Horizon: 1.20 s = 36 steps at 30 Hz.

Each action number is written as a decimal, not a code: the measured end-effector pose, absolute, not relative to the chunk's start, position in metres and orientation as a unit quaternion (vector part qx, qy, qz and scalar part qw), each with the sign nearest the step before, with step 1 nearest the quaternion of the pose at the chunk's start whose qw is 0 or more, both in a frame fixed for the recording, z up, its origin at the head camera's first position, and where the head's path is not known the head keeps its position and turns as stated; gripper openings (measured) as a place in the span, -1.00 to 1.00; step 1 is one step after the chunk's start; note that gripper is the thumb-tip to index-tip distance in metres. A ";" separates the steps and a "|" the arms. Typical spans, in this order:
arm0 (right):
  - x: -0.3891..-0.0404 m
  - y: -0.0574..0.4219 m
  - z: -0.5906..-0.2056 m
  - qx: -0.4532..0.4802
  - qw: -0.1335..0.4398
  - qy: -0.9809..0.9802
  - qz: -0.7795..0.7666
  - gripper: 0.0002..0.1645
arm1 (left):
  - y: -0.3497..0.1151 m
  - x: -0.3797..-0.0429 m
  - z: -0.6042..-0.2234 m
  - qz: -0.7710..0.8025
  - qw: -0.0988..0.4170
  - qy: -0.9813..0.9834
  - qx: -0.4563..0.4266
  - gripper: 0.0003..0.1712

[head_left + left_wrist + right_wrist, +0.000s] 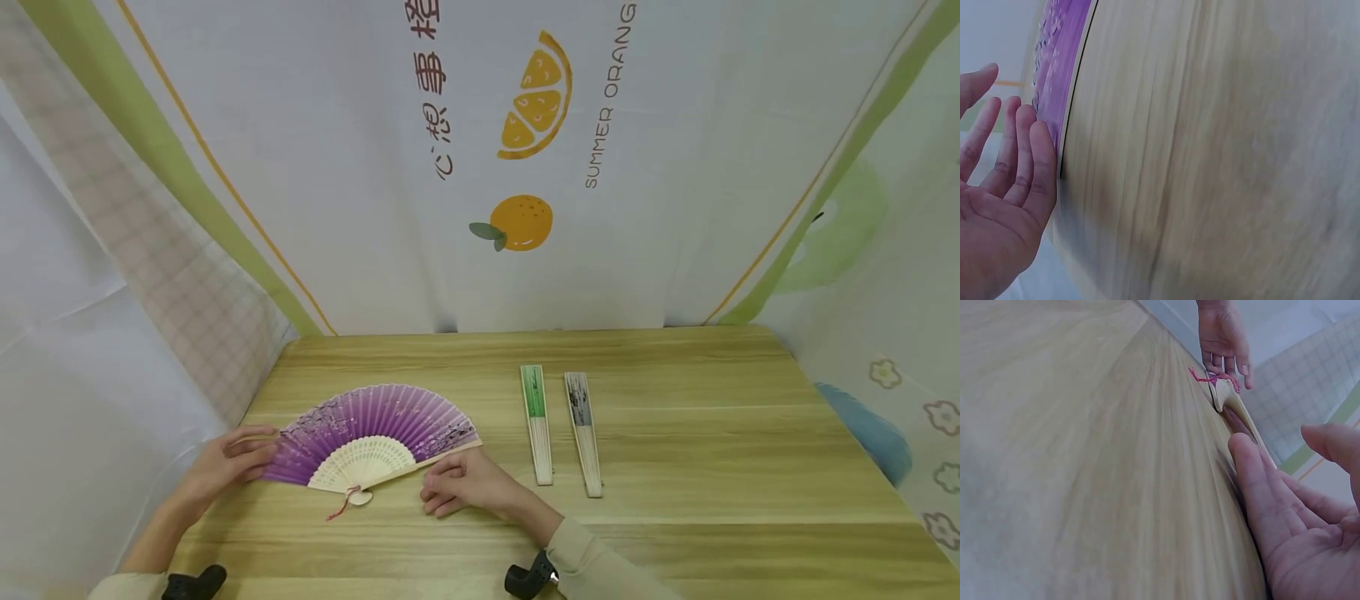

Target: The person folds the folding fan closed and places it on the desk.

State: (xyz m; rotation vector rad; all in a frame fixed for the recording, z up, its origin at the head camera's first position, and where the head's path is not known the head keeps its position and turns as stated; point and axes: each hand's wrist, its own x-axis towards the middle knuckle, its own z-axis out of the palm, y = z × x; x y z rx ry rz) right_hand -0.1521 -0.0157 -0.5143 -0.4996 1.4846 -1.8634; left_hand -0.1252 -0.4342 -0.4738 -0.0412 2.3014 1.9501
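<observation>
Head view: a purple folding fan (378, 417) is seen spread in a wide arc on the left part of the tabletop (712, 450), its pale ribs gathered at a pivot where a red tassel (343, 504) is attached. The left hand (225, 462) is placed at the fan's left edge, fingers extended and loosely bent. The right hand (472, 483) is held beside the long pale guard stick at the fan's right edge, fingers slightly bent; no firm grip is shown. To the right of that hand, a green folded fan (536, 423) and a grey folded fan (582, 433) are laid side by side, apart from each other. Behind the tabletop, a white cloth (360, 267) printed with oranges is hung

Left wrist view: the fingers of the left hand are seen straight and near one another, with the thumb held apart; the fan's edge is met by the outermost finger

Right wrist view: the fingers of the right hand are extended, the thumb well separated. The pivot end and tassel are seen beyond the fingertips, with the left hand behind. Whether the guard stick is touched cannot be told
</observation>
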 end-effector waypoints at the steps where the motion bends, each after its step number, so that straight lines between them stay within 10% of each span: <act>1: -0.152 -0.016 -0.514 -0.191 0.347 0.572 -0.719 -0.72 | -0.436 -0.126 -0.474 0.646 0.060 0.761 -0.017 -0.68; 36: -0.142 -0.033 -0.512 -0.160 0.335 0.574 -0.730 -0.81 | -0.465 -0.102 -0.467 0.468 0.083 0.877 -0.074 -0.32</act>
